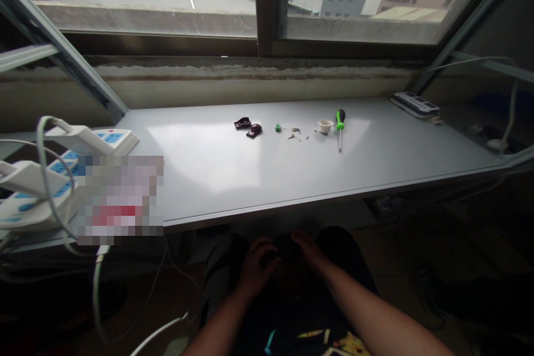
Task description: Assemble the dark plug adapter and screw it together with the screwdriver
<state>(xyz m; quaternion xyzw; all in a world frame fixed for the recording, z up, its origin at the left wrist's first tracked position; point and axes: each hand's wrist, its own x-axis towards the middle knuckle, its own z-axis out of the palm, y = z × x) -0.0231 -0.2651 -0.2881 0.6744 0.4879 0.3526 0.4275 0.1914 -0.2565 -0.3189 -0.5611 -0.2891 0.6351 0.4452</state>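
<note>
My left hand (258, 267) rests in my lap below the table edge, its thumb and fingers loosely curved and apart. Beside it lies my right hand (309, 251), lowered over my lap with its fingers partly lost in shadow. Nothing can be made out in either hand. On the table beyond them are two dark red-brown glossy shell pieces (253, 130), a small green part (278, 128) with thin wire, and tiny loose pieces (293, 136). To their right stand a small white cup-shaped part (324, 127) and a green-and-black screwdriver (340, 121), its shaft towards me.
White power strips (120, 142) with plugged-in adapters and cables crowd the table's left end, next to a blurred-out item (120, 200). Another power strip (415, 104) sits at the back right. Metal frame posts (83, 55) flank the table (208, 189), and a window is behind it.
</note>
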